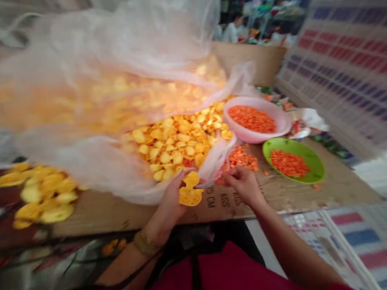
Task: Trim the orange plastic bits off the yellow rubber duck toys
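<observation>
My left hand (175, 194) is closed around a yellow two-lobed piece (190, 195), smooth and rounded like a small moulded toy part. Slightly to the right, my right hand (246, 183) has its fingers pinched together at the edge of a loose pile of small orange pieces (244, 157). Whatever is between those fingertips is too small to make out. Just beyond both hands, a large translucent plastic bag (115, 174) lies open toward me, with many yellow pieces (169, 147) spilling at its mouth.
A pink bowl (283, 126) and a green dish (312, 170) hold orange pieces on the right. More yellow pieces (45, 194) lie heaped at left. Cardboard (101, 218) covers the tabletop. A striped woven sack (348, 59) stands at right; a person (232, 31) is far behind.
</observation>
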Demonstrator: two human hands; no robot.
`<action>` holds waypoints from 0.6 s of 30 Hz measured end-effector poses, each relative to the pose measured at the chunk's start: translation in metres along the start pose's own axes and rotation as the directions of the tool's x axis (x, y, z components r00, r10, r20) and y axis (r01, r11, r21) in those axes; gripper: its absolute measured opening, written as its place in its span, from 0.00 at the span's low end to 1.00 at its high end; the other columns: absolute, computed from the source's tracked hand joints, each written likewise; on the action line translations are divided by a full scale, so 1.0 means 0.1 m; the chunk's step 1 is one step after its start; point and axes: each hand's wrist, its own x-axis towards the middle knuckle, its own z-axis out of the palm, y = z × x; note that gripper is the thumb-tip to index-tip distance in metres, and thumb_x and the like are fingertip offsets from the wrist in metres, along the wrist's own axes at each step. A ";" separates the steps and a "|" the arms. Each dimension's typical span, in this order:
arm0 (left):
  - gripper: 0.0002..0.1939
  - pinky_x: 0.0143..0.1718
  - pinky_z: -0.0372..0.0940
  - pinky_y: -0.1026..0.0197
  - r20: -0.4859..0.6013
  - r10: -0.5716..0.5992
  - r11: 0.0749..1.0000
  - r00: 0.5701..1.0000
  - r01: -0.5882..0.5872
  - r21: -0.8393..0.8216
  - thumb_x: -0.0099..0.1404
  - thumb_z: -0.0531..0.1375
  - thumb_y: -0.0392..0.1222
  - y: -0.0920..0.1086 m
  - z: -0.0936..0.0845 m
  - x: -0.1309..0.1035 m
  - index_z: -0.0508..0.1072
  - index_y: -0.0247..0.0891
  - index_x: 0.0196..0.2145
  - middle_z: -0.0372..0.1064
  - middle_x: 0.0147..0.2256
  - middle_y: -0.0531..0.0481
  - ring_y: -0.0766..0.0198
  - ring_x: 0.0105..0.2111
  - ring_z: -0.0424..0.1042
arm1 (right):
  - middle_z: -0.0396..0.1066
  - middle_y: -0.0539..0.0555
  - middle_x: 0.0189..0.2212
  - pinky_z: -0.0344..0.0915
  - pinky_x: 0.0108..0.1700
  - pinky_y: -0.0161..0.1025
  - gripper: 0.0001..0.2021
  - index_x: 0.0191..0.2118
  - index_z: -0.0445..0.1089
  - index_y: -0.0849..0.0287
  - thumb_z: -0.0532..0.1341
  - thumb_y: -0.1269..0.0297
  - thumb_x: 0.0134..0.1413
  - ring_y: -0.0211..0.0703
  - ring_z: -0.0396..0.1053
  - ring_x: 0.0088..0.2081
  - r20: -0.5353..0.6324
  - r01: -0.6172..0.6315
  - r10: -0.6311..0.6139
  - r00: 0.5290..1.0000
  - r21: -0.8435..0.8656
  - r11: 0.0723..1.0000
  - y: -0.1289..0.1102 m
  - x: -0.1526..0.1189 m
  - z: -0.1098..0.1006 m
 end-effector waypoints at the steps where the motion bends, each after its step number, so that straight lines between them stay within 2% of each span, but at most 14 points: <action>1: 0.15 0.31 0.69 0.60 -0.085 0.008 0.999 0.996 -0.013 -0.051 0.63 0.59 0.49 0.01 -0.15 -0.09 0.74 0.35 0.41 0.74 0.33 0.47 0.60 0.31 0.74 | 0.69 0.49 0.18 0.65 0.26 0.35 0.09 0.22 0.65 0.58 0.62 0.67 0.51 0.40 0.68 0.22 0.111 -0.014 0.031 0.993 -0.146 0.989 0.11 0.00 0.12; 3: 0.12 0.27 0.68 0.61 -0.172 0.003 0.991 0.985 -0.026 -0.133 0.60 0.59 0.45 0.00 -0.30 -0.16 0.76 0.35 0.37 0.75 0.28 0.47 0.59 0.28 0.75 | 0.71 0.51 0.21 0.66 0.31 0.37 0.07 0.22 0.68 0.58 0.60 0.73 0.47 0.43 0.70 0.26 0.258 0.058 0.039 0.965 -0.357 0.932 0.28 -0.02 0.23; 5: 0.10 0.26 0.67 0.61 -0.192 -0.020 0.985 0.981 -0.014 -0.170 0.59 0.59 0.42 -0.03 -0.33 -0.15 0.76 0.34 0.34 0.75 0.26 0.46 0.58 0.27 0.75 | 0.74 0.55 0.28 0.66 0.37 0.40 0.08 0.27 0.74 0.58 0.58 0.75 0.46 0.46 0.71 0.32 0.360 0.194 0.007 0.933 -0.518 0.833 0.35 -0.04 0.22; 7: 0.09 0.25 0.67 0.61 -0.201 -0.032 0.984 0.979 -0.004 -0.177 0.57 0.59 0.40 -0.06 -0.30 -0.12 0.76 0.33 0.32 0.75 0.25 0.45 0.57 0.26 0.75 | 0.75 0.57 0.32 0.66 0.39 0.40 0.11 0.31 0.76 0.58 0.57 0.75 0.49 0.47 0.71 0.35 0.454 0.315 -0.020 0.891 -0.585 0.748 0.33 -0.03 0.19; 8: 0.09 0.26 0.67 0.61 -0.202 -0.032 0.984 0.979 -0.004 -0.179 0.57 0.59 0.40 -0.08 -0.29 -0.11 0.76 0.32 0.32 0.75 0.25 0.45 0.58 0.26 0.75 | 0.75 0.58 0.32 0.66 0.40 0.40 0.12 0.31 0.77 0.58 0.56 0.75 0.51 0.46 0.71 0.35 0.481 0.351 -0.041 0.876 -0.576 0.738 0.31 0.00 0.18; 10: 0.08 0.26 0.68 0.61 -0.192 -0.026 0.983 0.981 -0.010 -0.181 0.58 0.59 0.40 -0.10 -0.29 -0.10 0.75 0.32 0.31 0.74 0.25 0.46 0.59 0.25 0.74 | 0.74 0.57 0.32 0.67 0.41 0.40 0.12 0.32 0.77 0.57 0.55 0.71 0.55 0.45 0.71 0.35 0.446 0.351 -0.130 0.886 -0.461 0.815 0.23 0.06 0.20; 13: 0.07 0.26 0.68 0.61 -0.197 0.001 0.981 0.980 -0.040 -0.191 0.58 0.60 0.40 -0.10 -0.30 -0.11 0.74 0.33 0.29 0.72 0.24 0.49 0.62 0.22 0.72 | 0.74 0.56 0.32 0.70 0.36 0.40 0.12 0.37 0.77 0.56 0.56 0.63 0.58 0.43 0.71 0.32 0.286 0.277 -0.225 0.931 -0.153 0.949 0.09 0.10 0.28; 15: 0.06 0.26 0.69 0.61 -0.195 0.024 0.976 0.981 -0.065 -0.209 0.59 0.59 0.39 -0.09 -0.29 -0.11 0.74 0.34 0.29 0.72 0.24 0.51 0.64 0.22 0.72 | 0.73 0.54 0.30 0.70 0.30 0.38 0.12 0.39 0.77 0.55 0.58 0.59 0.57 0.40 0.71 0.27 0.284 0.200 -0.203 0.937 0.040 0.979 -0.01 0.05 0.33; 18: 0.07 0.26 0.70 0.60 -0.182 0.037 0.963 0.983 -0.084 -0.258 0.60 0.58 0.38 -0.05 -0.27 -0.14 0.75 0.34 0.31 0.72 0.24 0.51 0.63 0.23 0.72 | 0.72 0.49 0.24 0.70 0.27 0.35 0.10 0.38 0.76 0.55 0.62 0.57 0.53 0.37 0.69 0.23 0.338 0.056 -0.128 0.933 0.215 0.975 -0.14 -0.10 0.40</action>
